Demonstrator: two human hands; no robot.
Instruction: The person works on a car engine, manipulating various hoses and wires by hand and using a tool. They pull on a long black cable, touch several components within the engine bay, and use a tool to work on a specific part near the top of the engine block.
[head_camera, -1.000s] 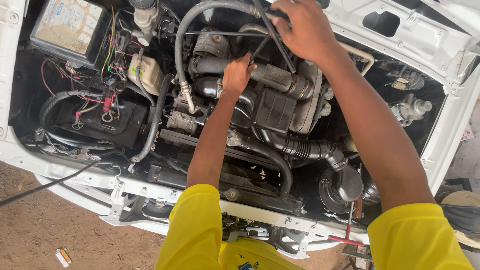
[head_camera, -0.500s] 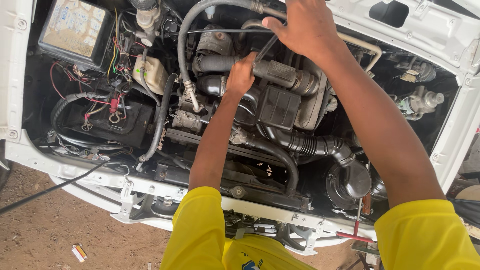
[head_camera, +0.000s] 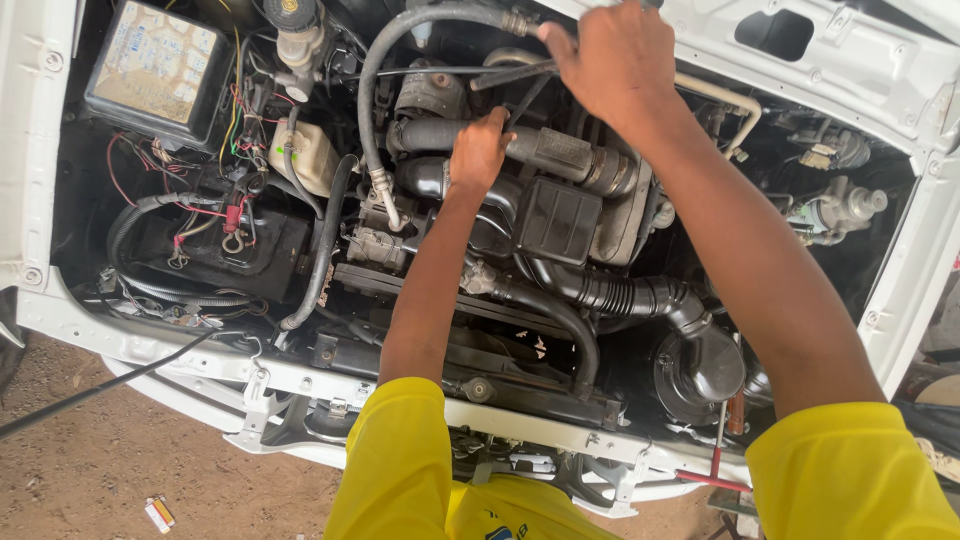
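Both hands are reaching into the engine bay (head_camera: 60, 290) of a white car, over the black airbox (head_camera: 560, 218). The left hand (head_camera: 478, 150), just left of the airbox, is curling shut around the lower end of a thin dark rod (head_camera: 520, 100) beside the metal pipe (head_camera: 555, 152). The right hand (head_camera: 615, 60), above the airbox, is closing over the rod's upper part, though its fingertips are hidden. The rod is looking stiff, light and probably greasy, so gripping it near both ends seems steadiest. A grey hose (head_camera: 372, 120) is arching left of the airbox, a ribbed duct (head_camera: 625, 295) running below it
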